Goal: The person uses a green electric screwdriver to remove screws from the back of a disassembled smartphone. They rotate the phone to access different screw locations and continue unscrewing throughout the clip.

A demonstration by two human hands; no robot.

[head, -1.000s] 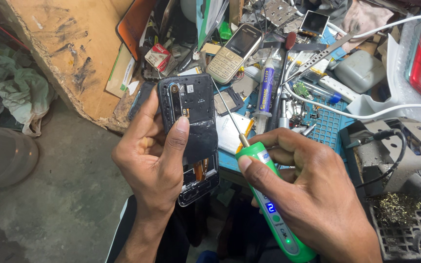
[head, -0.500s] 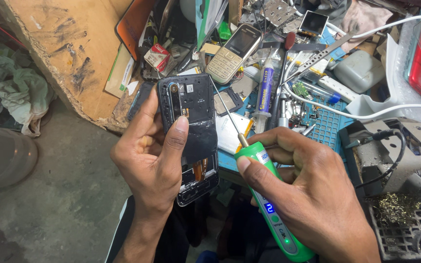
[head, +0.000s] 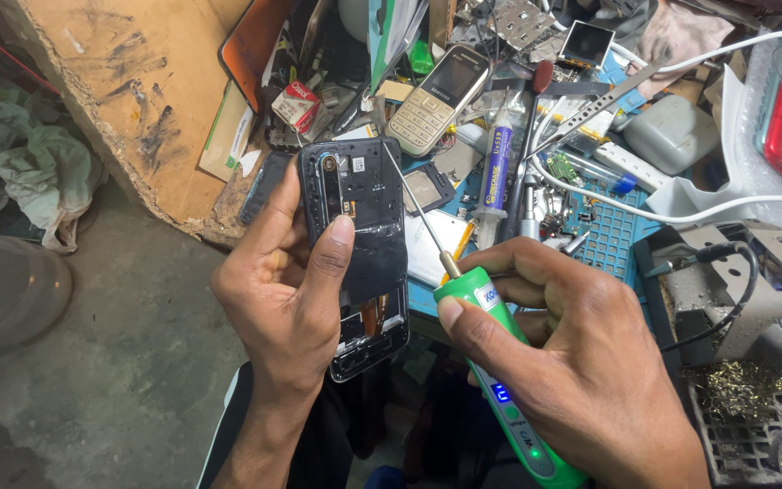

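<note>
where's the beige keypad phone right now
In the head view the beige keypad phone lies on the cluttered bench at upper centre, just above the opened black smartphone held in the left hand, left of the purple-labelled syringe tube.

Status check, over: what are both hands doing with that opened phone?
Left hand grips opened phone, back off. Right hand holds green electric screwdriver, bit at phone's upper right edge. Cluttered bench just behind.

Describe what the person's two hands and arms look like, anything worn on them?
Both are bare: the left hand and right hand wear no gloves, rings or watch, and no sleeves show on the forearms. The fingers have short, trimmed nails.
</note>
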